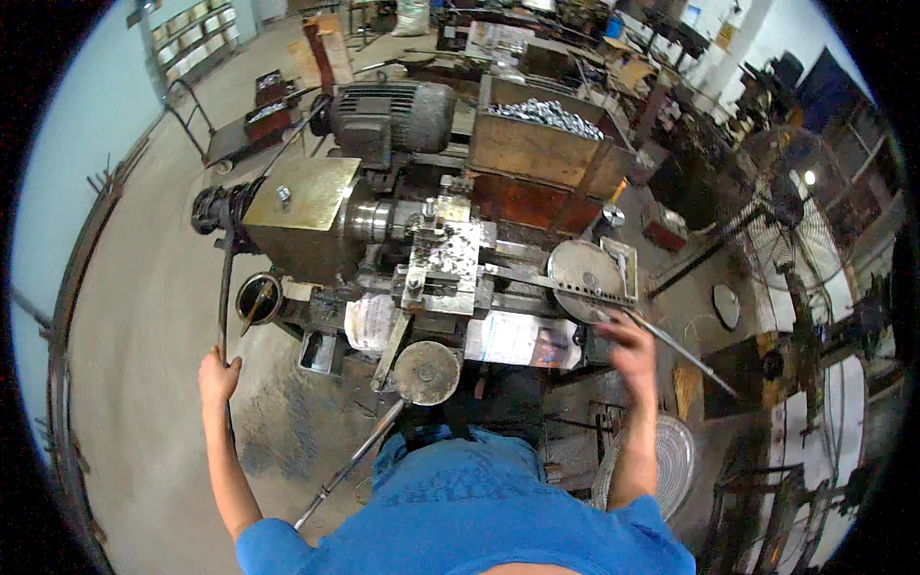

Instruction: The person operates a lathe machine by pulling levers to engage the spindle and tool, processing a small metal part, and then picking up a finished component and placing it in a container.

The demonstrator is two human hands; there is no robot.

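Note:
A lathe-like machine fills the middle, with a metal headstock cover (307, 196), a steel spindle (369, 220) and a chip-strewn slide (446, 254). At the machine's left end my left hand (219, 376) is closed round a long dark rod (226, 297), which rises toward a black pulley (213, 209). My right hand (628, 356) is raised at the right end, its fingers smeared by motion. It is nearest to a round metal plate (582, 273) and a perforated bar (585, 290); whether it touches either cannot be made out.
Behind the spindle are a ribbed motor (393, 113) and a wooden box (546, 144) heaped with shiny metal parts (551, 117). A round disc (427, 373) and a slanting steel lever (350, 465) stand close before me. A pedestal fan (786, 201) is at right; a pot with a brush (259, 297) at left.

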